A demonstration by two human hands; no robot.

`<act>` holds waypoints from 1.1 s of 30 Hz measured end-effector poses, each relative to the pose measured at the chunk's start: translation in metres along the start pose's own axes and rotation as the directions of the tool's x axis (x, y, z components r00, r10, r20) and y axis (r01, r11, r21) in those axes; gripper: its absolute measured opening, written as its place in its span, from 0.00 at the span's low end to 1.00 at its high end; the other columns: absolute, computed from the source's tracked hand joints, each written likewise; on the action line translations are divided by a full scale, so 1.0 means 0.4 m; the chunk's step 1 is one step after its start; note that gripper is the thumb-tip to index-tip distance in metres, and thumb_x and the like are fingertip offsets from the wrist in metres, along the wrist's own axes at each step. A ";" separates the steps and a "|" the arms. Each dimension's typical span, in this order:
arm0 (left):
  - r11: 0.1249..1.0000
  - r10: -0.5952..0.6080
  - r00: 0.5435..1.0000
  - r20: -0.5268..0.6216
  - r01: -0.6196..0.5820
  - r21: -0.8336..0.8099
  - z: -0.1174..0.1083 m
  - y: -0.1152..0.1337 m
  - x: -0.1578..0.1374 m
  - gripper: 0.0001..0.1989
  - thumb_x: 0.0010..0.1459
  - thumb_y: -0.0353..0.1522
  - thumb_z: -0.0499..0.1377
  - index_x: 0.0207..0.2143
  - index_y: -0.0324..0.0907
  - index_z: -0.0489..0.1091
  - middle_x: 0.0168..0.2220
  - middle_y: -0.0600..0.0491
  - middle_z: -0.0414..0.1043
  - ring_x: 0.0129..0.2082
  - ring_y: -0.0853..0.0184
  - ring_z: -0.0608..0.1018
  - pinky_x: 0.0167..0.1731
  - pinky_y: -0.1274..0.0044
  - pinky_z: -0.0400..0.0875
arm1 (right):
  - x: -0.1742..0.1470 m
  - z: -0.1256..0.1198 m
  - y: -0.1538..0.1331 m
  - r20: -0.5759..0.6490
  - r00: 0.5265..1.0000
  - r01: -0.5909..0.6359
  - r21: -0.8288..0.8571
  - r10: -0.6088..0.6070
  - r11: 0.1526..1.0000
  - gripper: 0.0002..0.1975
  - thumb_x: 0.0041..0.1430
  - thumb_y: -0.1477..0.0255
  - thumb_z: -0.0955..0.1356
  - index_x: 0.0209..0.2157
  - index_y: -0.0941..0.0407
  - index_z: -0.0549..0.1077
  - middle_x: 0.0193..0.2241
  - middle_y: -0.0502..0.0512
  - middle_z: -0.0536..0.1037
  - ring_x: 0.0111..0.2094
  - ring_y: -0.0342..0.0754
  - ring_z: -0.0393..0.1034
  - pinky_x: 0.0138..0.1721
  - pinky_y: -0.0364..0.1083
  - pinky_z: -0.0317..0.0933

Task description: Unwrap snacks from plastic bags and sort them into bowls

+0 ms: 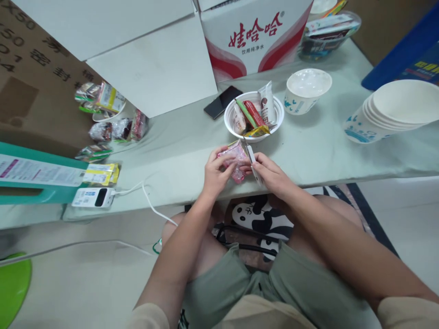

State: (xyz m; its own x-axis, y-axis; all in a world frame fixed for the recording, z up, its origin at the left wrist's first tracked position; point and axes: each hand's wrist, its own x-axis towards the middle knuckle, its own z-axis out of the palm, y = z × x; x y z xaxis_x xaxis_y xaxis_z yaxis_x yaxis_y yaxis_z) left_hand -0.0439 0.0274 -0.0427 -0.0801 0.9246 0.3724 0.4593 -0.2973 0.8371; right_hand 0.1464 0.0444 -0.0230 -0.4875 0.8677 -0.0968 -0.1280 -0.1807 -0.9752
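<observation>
My left hand (pixel 216 172) is closed on a shiny pink plastic packet (pixel 239 173) near the table's front edge. A white-handled utility knife (pixel 254 165) is gripped in my right hand (pixel 269 172), its thin blade pointing up and away from me. Some right fingertips also touch the packet's right side. Just beyond my hands stands a white bowl (pixel 230 129) with several wrapped snacks in it, among them a red stick (pixel 253 113), a green-wrapped stick (pixel 245 113) and a white packet (pixel 266 103). What the packet contains is too blurred to name.
Behind the bowl lie a black phone (pixel 222 101) and a white-and-red carton (pixel 255 41). To the right stand a paper tub (pixel 302 106) and stacked paper tubs (pixel 363 125). On the left are wrapped snacks (pixel 101 131) and a white power bank (pixel 92 197) with a cable (pixel 147 196).
</observation>
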 end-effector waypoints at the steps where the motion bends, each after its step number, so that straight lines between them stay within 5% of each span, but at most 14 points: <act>1: 0.998 -0.043 0.999 -0.013 0.042 -0.036 0.005 0.001 -0.002 0.16 0.58 0.44 0.65 0.43 0.45 0.71 0.56 0.45 0.71 0.54 0.59 0.77 0.50 0.65 0.76 | -0.001 0.002 -0.004 -0.007 1.000 0.003 -0.009 -0.003 1.000 0.20 0.59 0.49 0.68 0.40 0.52 0.67 0.41 0.56 0.77 0.43 0.50 0.75 0.46 0.53 0.71; 5: 0.959 -0.218 0.973 -0.068 0.201 -0.201 0.021 0.006 -0.008 0.25 0.53 0.41 0.69 0.46 0.47 0.59 0.62 0.44 0.62 0.47 0.65 0.80 0.42 0.73 0.79 | -0.011 0.013 -0.029 -0.055 0.995 0.075 -0.180 -0.086 0.981 0.16 0.61 0.54 0.67 0.39 0.53 0.68 0.33 0.52 0.76 0.34 0.47 0.73 0.38 0.49 0.68; 10: 0.946 -0.259 0.965 -0.037 0.245 -0.214 0.017 0.012 -0.001 0.22 0.53 0.38 0.69 0.44 0.45 0.62 0.51 0.47 0.72 0.42 0.67 0.79 0.40 0.75 0.78 | -0.030 0.018 -0.049 -0.102 0.994 -0.001 -0.332 -0.035 0.943 0.13 0.62 0.58 0.65 0.33 0.53 0.69 0.22 0.47 0.72 0.19 0.42 0.63 0.26 0.45 0.59; 18: 0.957 -0.247 0.969 -0.028 0.239 -0.165 0.013 0.014 0.003 0.20 0.54 0.38 0.67 0.45 0.45 0.62 0.53 0.46 0.71 0.43 0.67 0.78 0.39 0.76 0.75 | -0.016 0.002 -0.061 -0.086 0.988 -0.157 -0.507 0.131 0.847 0.16 0.59 0.59 0.66 0.24 0.55 0.73 0.16 0.48 0.71 0.18 0.43 0.63 0.22 0.43 0.55; 27: 0.954 -0.299 0.950 -0.089 0.296 -0.047 0.000 0.006 0.004 0.18 0.53 0.35 0.67 0.43 0.46 0.65 0.36 0.55 0.69 0.30 0.70 0.72 0.33 0.75 0.69 | -0.113 -0.124 -0.060 -0.059 0.933 -0.313 -0.614 0.354 0.724 0.18 0.59 0.56 0.65 0.22 0.54 0.72 0.17 0.50 0.72 0.18 0.45 0.65 0.21 0.45 0.58; 30: 0.960 -0.262 0.951 -0.161 0.274 0.058 -0.017 -0.006 0.009 0.14 0.54 0.38 0.67 0.38 0.44 0.67 0.41 0.50 0.70 0.41 0.64 0.75 0.42 0.71 0.71 | -0.139 -0.187 -0.081 -0.178 0.964 -0.263 -0.737 0.196 0.622 0.18 0.60 0.56 0.65 0.28 0.53 0.77 0.21 0.53 0.75 0.22 0.48 0.68 0.25 0.47 0.60; 33: 0.963 -0.214 0.959 -0.185 0.239 0.124 -0.040 -0.014 0.017 0.15 0.55 0.44 0.66 0.37 0.43 0.70 0.49 0.45 0.70 0.53 0.58 0.73 0.49 0.67 0.70 | -0.130 -0.240 -0.084 -0.338 0.937 -0.282 -0.883 -0.092 0.376 0.15 0.58 0.58 0.66 0.33 0.53 0.80 0.28 0.58 0.78 0.29 0.53 0.70 0.29 0.50 0.59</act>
State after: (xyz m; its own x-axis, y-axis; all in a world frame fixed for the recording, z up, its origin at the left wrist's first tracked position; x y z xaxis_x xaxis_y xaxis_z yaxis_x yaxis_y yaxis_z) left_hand -0.0613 0.0317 -0.0385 -0.3390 0.9064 0.2519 0.5330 -0.0356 0.8454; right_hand 0.2591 0.0498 -0.0043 -0.1526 0.9859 -0.0682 0.8517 0.0962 -0.5151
